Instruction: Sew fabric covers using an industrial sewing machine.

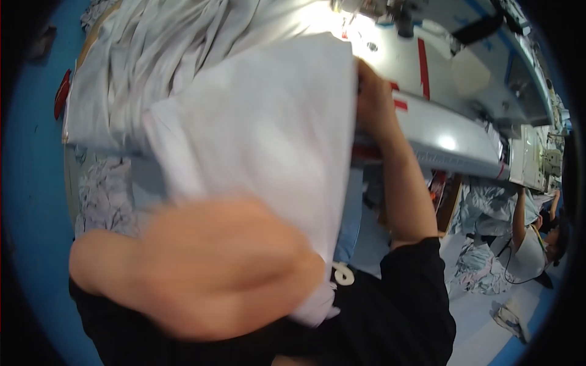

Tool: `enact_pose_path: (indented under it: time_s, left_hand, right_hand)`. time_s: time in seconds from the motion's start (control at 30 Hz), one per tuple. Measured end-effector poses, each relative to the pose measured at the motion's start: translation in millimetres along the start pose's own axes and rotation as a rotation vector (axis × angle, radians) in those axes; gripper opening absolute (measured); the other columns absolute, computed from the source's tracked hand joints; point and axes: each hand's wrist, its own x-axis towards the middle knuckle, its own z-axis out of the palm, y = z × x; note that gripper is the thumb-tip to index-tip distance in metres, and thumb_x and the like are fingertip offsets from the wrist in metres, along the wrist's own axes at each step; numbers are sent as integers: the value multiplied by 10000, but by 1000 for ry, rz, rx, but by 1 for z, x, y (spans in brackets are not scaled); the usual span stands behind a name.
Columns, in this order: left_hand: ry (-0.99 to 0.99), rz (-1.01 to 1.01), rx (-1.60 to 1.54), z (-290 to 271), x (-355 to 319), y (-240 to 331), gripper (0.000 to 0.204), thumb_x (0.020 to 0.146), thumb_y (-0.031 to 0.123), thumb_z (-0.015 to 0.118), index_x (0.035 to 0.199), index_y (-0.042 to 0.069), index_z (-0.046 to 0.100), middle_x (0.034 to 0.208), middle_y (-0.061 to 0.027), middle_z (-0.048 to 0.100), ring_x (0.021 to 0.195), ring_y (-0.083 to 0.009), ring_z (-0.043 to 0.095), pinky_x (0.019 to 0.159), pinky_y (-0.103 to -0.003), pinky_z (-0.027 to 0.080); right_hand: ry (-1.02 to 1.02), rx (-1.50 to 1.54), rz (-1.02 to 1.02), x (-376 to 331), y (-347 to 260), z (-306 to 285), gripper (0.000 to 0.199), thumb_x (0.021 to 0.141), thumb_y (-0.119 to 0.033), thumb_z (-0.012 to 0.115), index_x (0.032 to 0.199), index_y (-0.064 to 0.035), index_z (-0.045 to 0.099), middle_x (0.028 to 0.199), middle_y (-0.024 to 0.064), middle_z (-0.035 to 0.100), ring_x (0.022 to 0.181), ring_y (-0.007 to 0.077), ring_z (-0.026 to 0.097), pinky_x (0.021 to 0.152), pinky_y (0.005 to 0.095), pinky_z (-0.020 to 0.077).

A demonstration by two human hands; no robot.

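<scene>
White cloth [268, 134], smooth, draped | right hand [372, 97] at its edge | table [452, 134], glossy

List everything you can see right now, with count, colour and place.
white cloth: one, white, held up at centre, blurred
fabric pile: one heap, pale grey, upper left on the table
sewing table: one, light grey with red tape strips, upper right
sewing machine: one, partly seen at the top edge under a bright lamp
co-worker: one, white top, far right, arm raised
floor fabric: a few pale bundles, lower right
left arm: bare, blurred, lower centre, its hand hidden by the cloth
right hand: at the cloth's right edge, beside the table
</scene>
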Motion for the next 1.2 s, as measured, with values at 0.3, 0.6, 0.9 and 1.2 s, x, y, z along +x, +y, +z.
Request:
enact_pose_path:
  time_s: [0.3,0.6,0.9,1.2]
  left_hand:
    - [-132,-291,-232,96,-104,66,288,694,-76,611,956,24,678,806,-84,594,668,-213,596,527,-296,463]
    - [-63,-13,-21,118,-97,72,148,654,17,653,800,36,649,725,-48,593,613,-181,585,482,-281,450]
    - [-171,109,90,117,-71,50,130,663,83,643,787,72,605,747,-52,569,646,-199,575,515,-304,464]
    - [493,-392,1039,51,-19,-184,395,860,398,628,1057,57,592,961,-222,627,876,-315,633,725,-389,508]
  right_hand:
    - [12,-88,-705,-197,-70,30,413,748,-171,694,1135,-64,600,1202,131,625,1198,331,551,1126,564,148]
    - [209,8,-708,-284,-96,21,114,766,-90,656,861,-29,675,922,104,702,961,248,682,1124,541,210]
    - [-122,264,-702,-274,-65,14,106,722,-16,640,819,25,639,827,103,637,803,259,663,807,390,572]
    - [-267,282,-430,-283,0,55,182,678,52,644,842,-28,641,861,80,643,869,275,651,873,373,546]
